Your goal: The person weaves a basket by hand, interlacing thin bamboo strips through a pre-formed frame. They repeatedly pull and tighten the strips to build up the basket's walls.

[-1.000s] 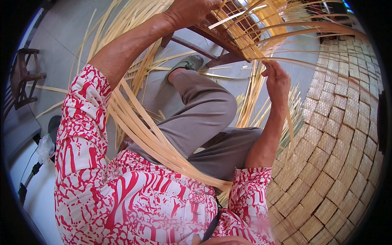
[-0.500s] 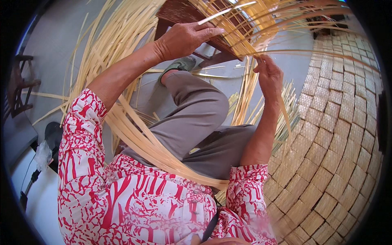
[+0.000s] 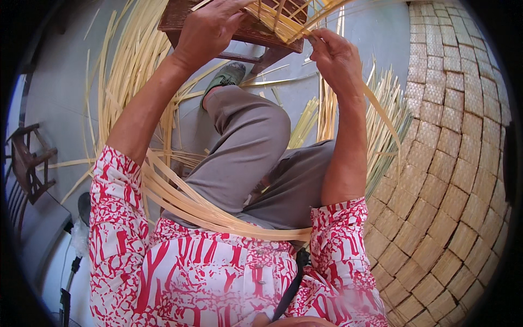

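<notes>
Near the top edge, a partly woven piece of bamboo strips (image 3: 276, 22) rests on a dark red wooden stool (image 3: 245, 34), its far part cut off by the picture. My left hand (image 3: 210, 27) is at its left edge, thumb and fingers closing on the weave; some fingertips are out of sight. A pale strip (image 3: 201, 4) shows beside that hand. At the near right corner of the weave, my right hand (image 3: 336, 59) pinches a thin bamboo strip (image 3: 309, 31) between thumb and fingers. A bundle of flat strips (image 3: 218, 218) lies across my lap.
Long loose strips (image 3: 131, 71) spread over the grey floor on the left. More strips (image 3: 381, 125) lie by my right arm, beside a large woven mat (image 3: 441, 163). My shoe (image 3: 224, 79) is near the stool. A small dark chair (image 3: 32, 161) stands far left.
The woven piece, stool and both hands sit higher and farther left in the picture, as the whole view has shifted. My right hand still holds at the weave's corner.
</notes>
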{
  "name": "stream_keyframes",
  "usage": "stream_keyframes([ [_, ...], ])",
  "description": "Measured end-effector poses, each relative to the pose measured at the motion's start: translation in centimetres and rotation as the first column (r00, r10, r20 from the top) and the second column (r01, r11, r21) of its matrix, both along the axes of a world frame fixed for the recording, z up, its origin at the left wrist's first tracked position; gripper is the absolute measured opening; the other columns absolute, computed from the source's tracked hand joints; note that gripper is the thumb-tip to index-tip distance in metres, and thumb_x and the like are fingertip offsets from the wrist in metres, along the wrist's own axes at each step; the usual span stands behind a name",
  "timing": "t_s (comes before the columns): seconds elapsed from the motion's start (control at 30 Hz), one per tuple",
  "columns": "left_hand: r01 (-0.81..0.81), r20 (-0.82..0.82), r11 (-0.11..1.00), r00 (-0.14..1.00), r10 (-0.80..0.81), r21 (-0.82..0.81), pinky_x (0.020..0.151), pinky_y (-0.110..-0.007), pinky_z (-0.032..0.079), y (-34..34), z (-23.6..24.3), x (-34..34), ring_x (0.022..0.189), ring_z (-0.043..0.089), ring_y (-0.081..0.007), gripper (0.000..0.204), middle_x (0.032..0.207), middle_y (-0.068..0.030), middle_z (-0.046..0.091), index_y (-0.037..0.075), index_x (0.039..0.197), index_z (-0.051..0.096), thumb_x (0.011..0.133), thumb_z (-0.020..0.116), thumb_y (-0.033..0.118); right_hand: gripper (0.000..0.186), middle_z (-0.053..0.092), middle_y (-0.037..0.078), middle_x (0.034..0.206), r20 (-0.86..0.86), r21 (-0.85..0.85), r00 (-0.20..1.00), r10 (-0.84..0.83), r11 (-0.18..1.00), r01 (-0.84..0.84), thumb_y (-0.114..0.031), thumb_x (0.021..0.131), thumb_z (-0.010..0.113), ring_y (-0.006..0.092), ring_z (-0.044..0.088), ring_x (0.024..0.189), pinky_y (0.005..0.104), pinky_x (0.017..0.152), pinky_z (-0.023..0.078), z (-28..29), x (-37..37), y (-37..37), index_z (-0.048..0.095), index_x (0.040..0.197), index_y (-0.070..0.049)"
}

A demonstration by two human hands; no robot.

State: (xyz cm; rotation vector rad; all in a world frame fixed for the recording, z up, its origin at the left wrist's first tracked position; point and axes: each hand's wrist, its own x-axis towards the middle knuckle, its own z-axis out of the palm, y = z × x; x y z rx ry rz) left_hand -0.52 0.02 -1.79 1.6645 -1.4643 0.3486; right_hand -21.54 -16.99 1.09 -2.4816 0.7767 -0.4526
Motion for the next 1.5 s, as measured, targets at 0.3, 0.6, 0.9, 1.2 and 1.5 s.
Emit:
stream_keyframes([
  [0.3, 0.155, -0.082, 0.987, 0.985, -0.151, 0.048, 0.077, -0.033, 0.061, -2.5, 3.0, -4.9, 0.089, 0.074, -0.0253, 0.032, 0.11, -0.0126, 0.072, 0.01, 0.127, 0.068, 0.095, 0.069, 0.006, 0.017, 0.073, 0.017, 0.084, 0.045, 0.044, 0.999, -0.018, 0.999, 0.016, -0.026, 0.096, 0.065, 0.0411, 0.07, 0.081, 0.0503, 0.07, 0.054, 0.0, 0.9, 0.5, 0.073, 0.109, -0.019],
  [0.6, 0.286, -0.058, 0.874, 0.956, -0.287, 0.393, 0.081, -0.035, 0.059, -2.4, 3.5, -1.9, 0.088, 0.071, -0.0276, 0.016, 0.094, -0.0139, 0.069, 0.003, 0.107, 0.061, 0.094, 0.07, 0.008, 0.016, 0.072, 0.015, 0.079, 0.077, -0.199, 0.986, 0.145, 0.972, -0.128, -0.029, 0.096, 0.065, 0.0381, 0.072, 0.077, 0.0481, 0.065, 0.056, 0.5, 0.8, 2.6, 0.075, 0.104, -0.02],
  [0.9, 0.33, 0.01, 0.879, 0.935, -0.355, 0.344, 0.072, -0.029, 0.062, 0.2, 4.1, -2.8, 0.083, 0.077, -0.0191, 0.013, 0.096, -0.0068, 0.078, 0.006, 0.102, 0.076, 0.091, 0.077, 0.012, 0.016, 0.067, 0.019, 0.073, 0.081, -0.191, 0.971, 0.223, 0.96, -0.204, -0.022, 0.096, 0.061, 0.0423, 0.068, 0.072, 0.0528, 0.062, 0.051, 0.9, -1.1, 3.8, 0.062, 0.087, -0.009],
  [1.2, 0.545, -0.133, 0.748, 0.832, -0.539, 0.379, 0.073, -0.026, 0.063, 2.0, 4.7, -2.6, 0.086, 0.077, -0.0159, 0.016, 0.094, -0.0062, 0.076, 0.005, 0.106, 0.075, 0.091, 0.076, 0.003, 0.039, 0.066, 0.014, 0.071, 0.085, -0.292, 0.934, 0.347, 0.905, -0.309, -0.047, 0.097, 0.064, 0.039, 0.067, 0.07, 0.0485, 0.06, 0.05, 1.5, -2.2, 3.1, 0.062, 0.08, -0.012],
  [1.5, 0.654, -0.388, 0.685, 0.751, -0.535, 0.321, 0.082, -0.032, 0.066, 3.3, 5.7, -1.8, 0.093, 0.076, -0.0218, 0.021, 0.103, -0.01, 0.076, -0.001, 0.115, 0.07, 0.096, 0.071, 0.006, 0.033, 0.066, 0.016, 0.073, 0.072, -0.346, 0.87, 0.488, 0.83, -0.437, -0.039, 0.087, 0.076, 0.0395, 0.066, 0.075, 0.0475, 0.066, 0.051, 4.6, -1.1, 2.7, 0.067, 0.075, -0.009],
])
